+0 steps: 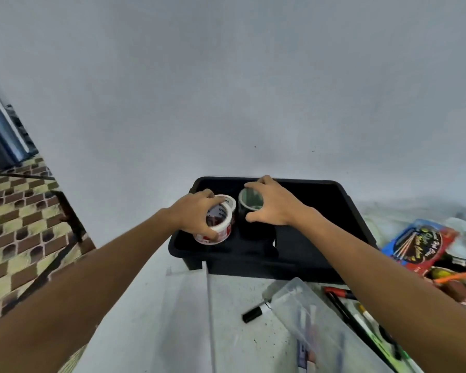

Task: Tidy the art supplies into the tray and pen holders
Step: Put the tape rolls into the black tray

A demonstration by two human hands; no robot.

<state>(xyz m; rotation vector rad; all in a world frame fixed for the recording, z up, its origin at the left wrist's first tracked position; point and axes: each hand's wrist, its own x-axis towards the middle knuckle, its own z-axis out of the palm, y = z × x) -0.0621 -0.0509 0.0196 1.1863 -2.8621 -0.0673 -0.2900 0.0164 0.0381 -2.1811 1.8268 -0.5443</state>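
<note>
White wall backs the pale tabletop (156,305), and I work from its far edge inward. At that far edge sits the black tray (342,211). Inside its left half stand two cylindrical pen holders. My left hand (197,214) has its fingers curled round the white printed holder (221,224), which tilts slightly. My right hand (273,205) spreads its fingers over the rim of the dark holder (249,203), gripping it from above.

Procedure, as I judge it: seat both holders upright and just beside each other against the tray's left wall, press each base flat, then release one hand at a time so neither tips.

Loose supplies remain toward the tabletop's right edge: a clear plastic case (315,327), a paint packet (417,246), a black marker (256,312) and several pens (361,316). Load these afterwards.
</note>
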